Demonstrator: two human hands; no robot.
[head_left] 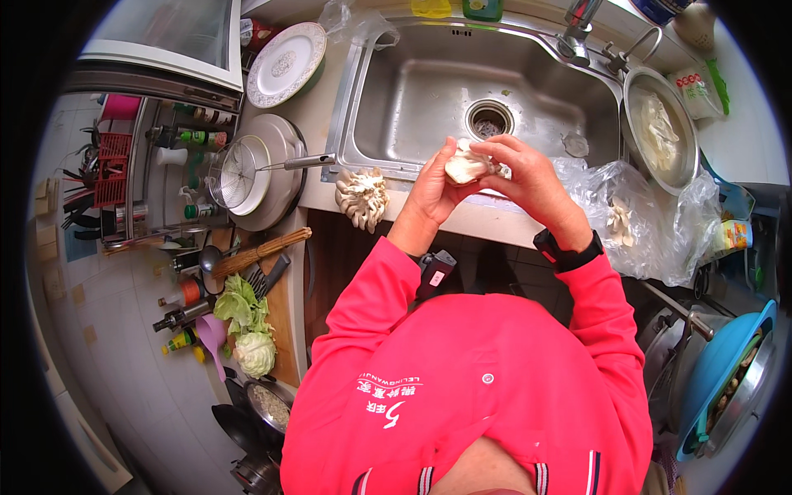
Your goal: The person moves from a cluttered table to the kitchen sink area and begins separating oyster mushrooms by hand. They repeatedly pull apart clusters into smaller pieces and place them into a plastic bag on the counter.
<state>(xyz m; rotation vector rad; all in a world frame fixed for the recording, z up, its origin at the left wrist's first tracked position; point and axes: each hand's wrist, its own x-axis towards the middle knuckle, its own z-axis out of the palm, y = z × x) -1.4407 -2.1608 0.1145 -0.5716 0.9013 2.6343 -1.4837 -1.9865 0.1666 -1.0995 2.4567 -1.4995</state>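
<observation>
Just in front of the sink's near rim, my left hand [429, 191] is closed around a pale oyster mushroom piece [466, 165]. My right hand [532, 177] has its fingers bent over the other side of the same piece, with the fingertips pressed on it. A bigger cluster of pale mushrooms [361, 199] sits on the counter edge to the left of my left hand. Beyond the hands lies the steel sink [396, 91] with its round drain [490, 120]. To the right, a clear plastic bag [660, 235] has several small mushroom bits [619, 223] on it.
A metal bowl [634, 91] with pale pieces stands right of the sink, below the faucet [575, 45]. On the left are a patterned plate [287, 64], a wire strainer [239, 175], and a cutting board [285, 326] beside a lettuce [254, 353]. A blue basin [718, 371] is at lower right.
</observation>
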